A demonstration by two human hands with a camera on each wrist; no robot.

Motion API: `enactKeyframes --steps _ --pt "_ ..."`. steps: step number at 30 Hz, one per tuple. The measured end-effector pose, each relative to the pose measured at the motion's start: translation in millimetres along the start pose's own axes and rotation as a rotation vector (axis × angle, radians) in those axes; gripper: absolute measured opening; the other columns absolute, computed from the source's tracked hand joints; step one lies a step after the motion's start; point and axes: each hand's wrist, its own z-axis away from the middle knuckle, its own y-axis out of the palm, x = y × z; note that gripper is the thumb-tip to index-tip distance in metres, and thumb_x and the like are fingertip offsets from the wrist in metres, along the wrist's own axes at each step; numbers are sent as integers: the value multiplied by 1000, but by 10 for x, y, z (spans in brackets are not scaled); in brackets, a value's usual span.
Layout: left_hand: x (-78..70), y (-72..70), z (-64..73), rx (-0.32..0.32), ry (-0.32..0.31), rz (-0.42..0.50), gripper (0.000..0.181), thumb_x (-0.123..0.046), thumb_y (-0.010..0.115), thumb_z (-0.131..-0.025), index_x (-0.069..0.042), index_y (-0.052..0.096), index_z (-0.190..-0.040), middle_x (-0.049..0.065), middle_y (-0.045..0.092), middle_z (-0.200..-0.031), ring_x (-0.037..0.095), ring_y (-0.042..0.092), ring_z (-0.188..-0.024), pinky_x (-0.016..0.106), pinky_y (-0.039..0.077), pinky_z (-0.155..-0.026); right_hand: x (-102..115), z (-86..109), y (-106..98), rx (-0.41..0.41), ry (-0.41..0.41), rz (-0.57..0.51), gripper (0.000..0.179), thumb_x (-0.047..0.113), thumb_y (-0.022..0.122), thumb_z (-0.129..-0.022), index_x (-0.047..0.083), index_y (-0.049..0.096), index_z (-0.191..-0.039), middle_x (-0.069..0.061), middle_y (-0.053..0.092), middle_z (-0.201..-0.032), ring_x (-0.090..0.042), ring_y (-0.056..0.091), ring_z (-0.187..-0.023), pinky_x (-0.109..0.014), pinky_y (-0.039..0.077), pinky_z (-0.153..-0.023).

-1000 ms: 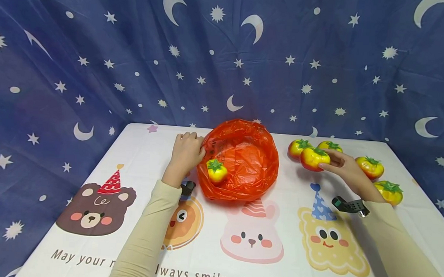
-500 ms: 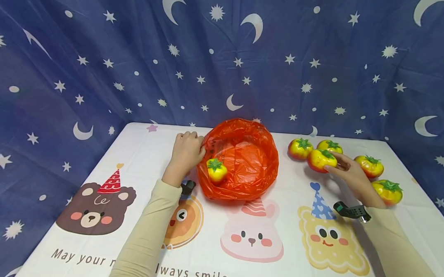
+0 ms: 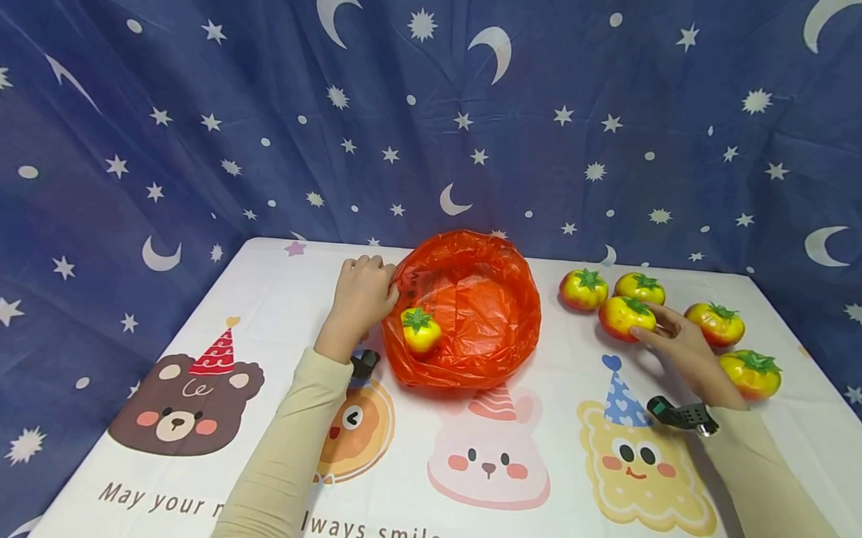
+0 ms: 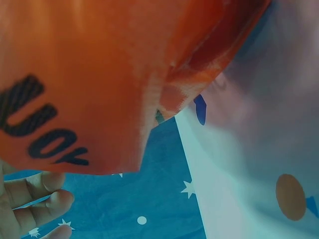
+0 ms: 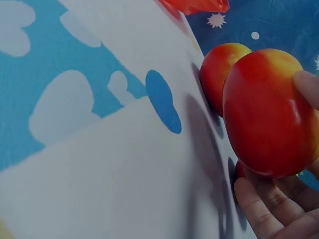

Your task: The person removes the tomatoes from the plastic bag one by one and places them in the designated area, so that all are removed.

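Note:
A red plastic bag (image 3: 496,336) stands with its mouth spread wide, and one yellow-and-red toy tomato (image 3: 421,337) with green leaves lies inside on the left. My left hand (image 3: 361,298) pinches the bag's left rim; the left wrist view shows the bag's printed side (image 4: 99,114) with some curled fingers (image 4: 37,191) beneath. To the right, my right hand (image 3: 680,344) holds another toy tomato (image 3: 622,319) between thumb and fingers. In the right wrist view that tomato (image 5: 269,114) shows its smooth red underside, with the fingers below it.
Two toy tomatoes (image 3: 583,290) (image 3: 641,287) sit just behind the held one. Two others (image 3: 717,325) (image 3: 753,374) lie right of my right hand. The white printed tablecloth (image 3: 392,492) covers the table, and a blue star-patterned curtain (image 3: 381,82) hangs behind it.
My right hand has shifted a little to the right and slightly toward me with the held tomato, which no longer overlaps the back left one. My left hand and the bag have stayed put.

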Motion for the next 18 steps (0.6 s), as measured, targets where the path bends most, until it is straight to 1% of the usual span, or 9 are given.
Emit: enactKeyframes --steps 5,11,18 --pt "3 -2 2 4 -2 3 15 -17 59 -84 -4 67 -82 13 63 -77 31 59 -75 45 44 -75 -24 -11 10 12 -5 0 90 49 57 -88 3 11 -150 -29 16 -152 -50 22 -135 -61 26 -106" --pt "6 -1 0 5 -8 6 15 -16 59 -83 -4 67 -82 13 62 -77 31 59 -75 45 44 -74 -34 -18 22 18 -4 -27 89 46 58 -88 3 11 -150 -29 16 -152 -50 21 -136 -61 24 -107" --pt "9 3 0 10 -6 2 15 -17 60 -84 -4 67 -82 13 63 -77 31 59 -75 45 45 -74 -69 -45 37 11 -16 -66 84 38 59 -90 1 13 -149 -29 16 -152 -49 21 -136 -60 24 -108"
